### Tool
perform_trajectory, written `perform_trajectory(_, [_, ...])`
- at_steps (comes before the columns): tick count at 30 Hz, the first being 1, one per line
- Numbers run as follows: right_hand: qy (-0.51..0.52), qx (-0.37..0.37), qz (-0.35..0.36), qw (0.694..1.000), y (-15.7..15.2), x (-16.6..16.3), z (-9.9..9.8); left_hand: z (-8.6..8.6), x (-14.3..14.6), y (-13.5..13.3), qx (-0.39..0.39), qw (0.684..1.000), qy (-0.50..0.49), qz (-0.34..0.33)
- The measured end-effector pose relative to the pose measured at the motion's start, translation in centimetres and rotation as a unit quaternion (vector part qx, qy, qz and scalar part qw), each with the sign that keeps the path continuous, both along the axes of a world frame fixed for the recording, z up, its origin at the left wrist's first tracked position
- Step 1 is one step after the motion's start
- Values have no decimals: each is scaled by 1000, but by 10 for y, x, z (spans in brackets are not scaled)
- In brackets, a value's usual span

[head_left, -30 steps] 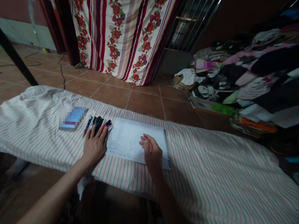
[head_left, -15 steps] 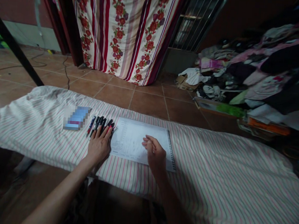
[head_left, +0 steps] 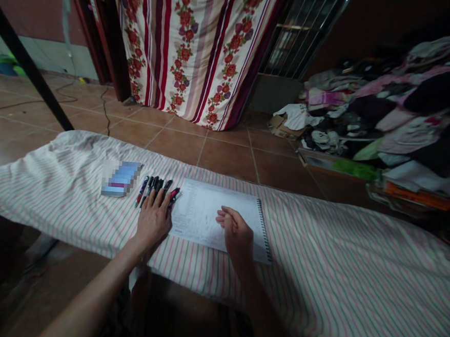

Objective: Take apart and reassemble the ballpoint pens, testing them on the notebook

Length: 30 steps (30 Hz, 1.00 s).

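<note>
Just left of the notebook [head_left: 207, 208], the pens [head_left: 161, 187] (long axes along its edge) lie under the flat, open left hand [head_left: 154, 221]; the half-curled, empty right hand [head_left: 237, 236] rests on it.

left grip [head_left: 152, 220] eased back, pens [head_left: 158, 184] fanned wider

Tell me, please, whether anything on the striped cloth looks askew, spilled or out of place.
Nothing stands out: the pens lie in a tidy row under the left hand, and the notebook lies flat under the right hand. Only the clothes heap at the right is untidy.
</note>
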State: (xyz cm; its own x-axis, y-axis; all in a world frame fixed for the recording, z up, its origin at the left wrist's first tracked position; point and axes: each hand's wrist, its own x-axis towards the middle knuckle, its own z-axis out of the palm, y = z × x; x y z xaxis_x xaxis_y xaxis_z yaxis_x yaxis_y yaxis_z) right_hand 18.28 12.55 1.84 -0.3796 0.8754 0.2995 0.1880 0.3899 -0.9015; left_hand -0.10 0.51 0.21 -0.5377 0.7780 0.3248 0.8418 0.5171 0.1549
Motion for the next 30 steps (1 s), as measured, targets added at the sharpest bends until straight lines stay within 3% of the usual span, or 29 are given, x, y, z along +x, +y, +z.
perform_trajectory(6, [-4, -6, -2, 1000, 0, -1, 0, 10, -15, -3, 58, 998, 4, 20])
perform_trajectory(14, [-1, -8, 0, 1000, 0, 0, 1, 25, -46, -25, 9, 985, -49, 163])
perform_trajectory(20, [-2, -9, 0, 1000, 0, -1, 2, 19, -52, -29, -21, 984, -84, 157])
perform_trajectory(30, [0, -1, 0, 1000, -1, 0, 3, 27, -52, -27, -68, 978, -80, 179])
